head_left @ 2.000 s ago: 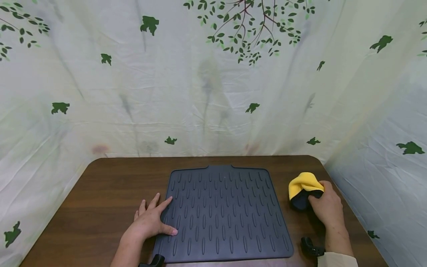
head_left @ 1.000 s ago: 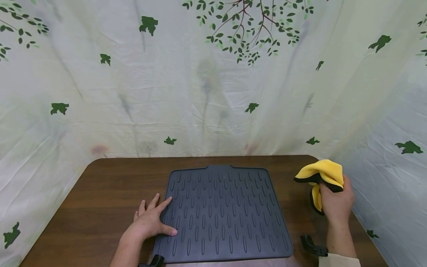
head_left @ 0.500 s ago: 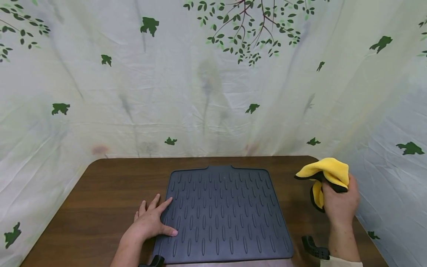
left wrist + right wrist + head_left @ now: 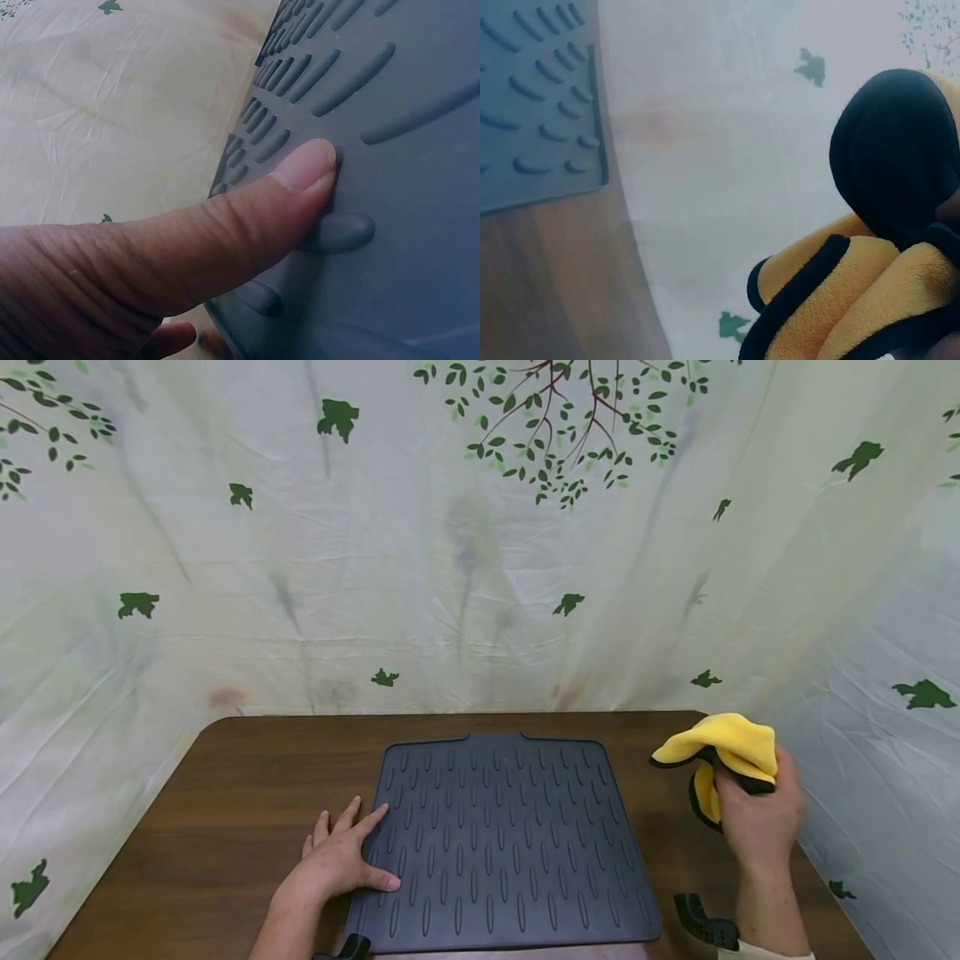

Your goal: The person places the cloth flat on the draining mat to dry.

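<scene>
Cloth [image 4: 731, 743], one piece, yellow with black trim, is bunched in the right hand [image 4: 765, 810], above the far right of the table [image 4: 247, 802]. The hand grips it, though most fingers are hidden; the right wrist view cuts off both cloth and hand. One dark grey ridged mat [image 4: 510, 852] lies left of the cloth, well apart from it. The left hand [image 4: 333, 864] rests spread at the mat's left edge, thumb and forefinger touching the mat. Two black wrist pieces [image 4: 705, 925] show, the left one cut off at the near side. A leaf-printed curtain [image 4: 390, 577] hangs beyond.
</scene>
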`<state>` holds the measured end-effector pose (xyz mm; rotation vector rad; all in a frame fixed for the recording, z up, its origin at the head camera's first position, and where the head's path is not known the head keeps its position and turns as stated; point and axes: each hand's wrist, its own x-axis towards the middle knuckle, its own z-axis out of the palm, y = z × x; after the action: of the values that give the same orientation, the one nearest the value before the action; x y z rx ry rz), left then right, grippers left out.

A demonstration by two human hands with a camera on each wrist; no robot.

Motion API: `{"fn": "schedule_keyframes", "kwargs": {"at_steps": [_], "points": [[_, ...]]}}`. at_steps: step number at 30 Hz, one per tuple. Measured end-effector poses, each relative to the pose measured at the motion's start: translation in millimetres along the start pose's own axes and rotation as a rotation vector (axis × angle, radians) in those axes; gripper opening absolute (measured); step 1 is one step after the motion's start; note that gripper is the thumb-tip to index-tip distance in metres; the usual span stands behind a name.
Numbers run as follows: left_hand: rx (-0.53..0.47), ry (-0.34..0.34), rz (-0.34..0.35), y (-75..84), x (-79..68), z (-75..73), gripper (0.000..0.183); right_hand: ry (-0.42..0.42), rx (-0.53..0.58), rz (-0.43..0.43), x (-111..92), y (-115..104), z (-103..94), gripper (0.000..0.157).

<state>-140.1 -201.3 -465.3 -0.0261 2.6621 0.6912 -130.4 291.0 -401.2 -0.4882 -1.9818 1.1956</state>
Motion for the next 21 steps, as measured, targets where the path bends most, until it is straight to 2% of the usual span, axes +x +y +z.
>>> {"fn": "schedule_keyframes", "kwargs": {"at_steps": [13, 21], "points": [[-0.001, 0.006, 0.005, -0.1, -0.4, 0.3, 0.125, -0.040, 0.073, -0.181, -11.3, -13.5, 3.6, 0.053], [-0.007, 0.008, 0.004, 0.7, -0.6, 0.4, 0.125, -0.064, 0.091, -0.239, -14.8, -17.5, 5.7, 0.053]]}}
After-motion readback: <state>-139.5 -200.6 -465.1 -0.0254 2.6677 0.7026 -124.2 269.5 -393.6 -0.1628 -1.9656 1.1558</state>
